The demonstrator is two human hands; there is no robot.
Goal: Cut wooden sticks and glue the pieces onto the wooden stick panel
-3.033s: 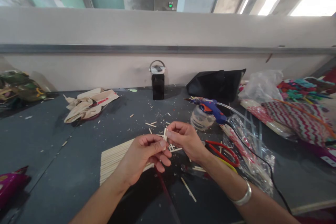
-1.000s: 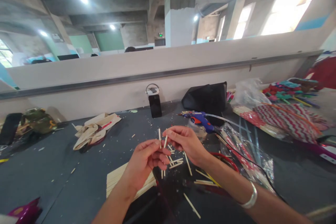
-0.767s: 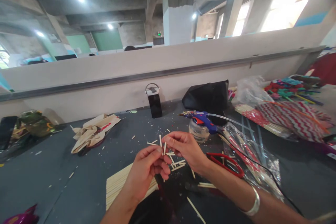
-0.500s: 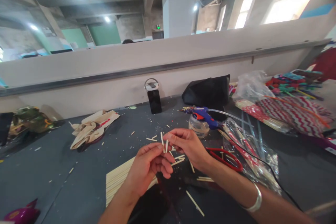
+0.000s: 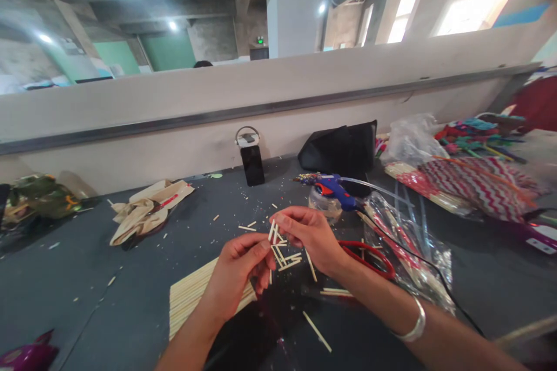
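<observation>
In the middle of the view, my left hand (image 5: 243, 269) and my right hand (image 5: 310, 236) meet over the dark table. Each is closed in a pinch, thumb against fingers. Two short pale wooden sticks (image 5: 273, 232) stand nearly side by side between the fingertips, one seemingly in each hand; whether they touch is hard to tell. Beneath them lie several cut stick pieces (image 5: 289, 264). A mat of sticks laid side by side (image 5: 191, 295) is partly covered by my left forearm. Close to my right wrist are red-handled scissors (image 5: 369, 259), their blades not visible.
A blue glue gun (image 5: 335, 190) rests on a clear round container (image 5: 324, 206), its cable running right. Plastic-wrapped sticks (image 5: 404, 237) lie to the right. A phone (image 5: 252, 165) leans upright at the back, near a black pouch (image 5: 339, 148). Crumpled beige cloth (image 5: 150, 208) lies left.
My right hand has brought its stick closer to the left hand's stick, and both sticks now lean more. The fingers of my left hand have curled in further. The view has shifted slightly.
</observation>
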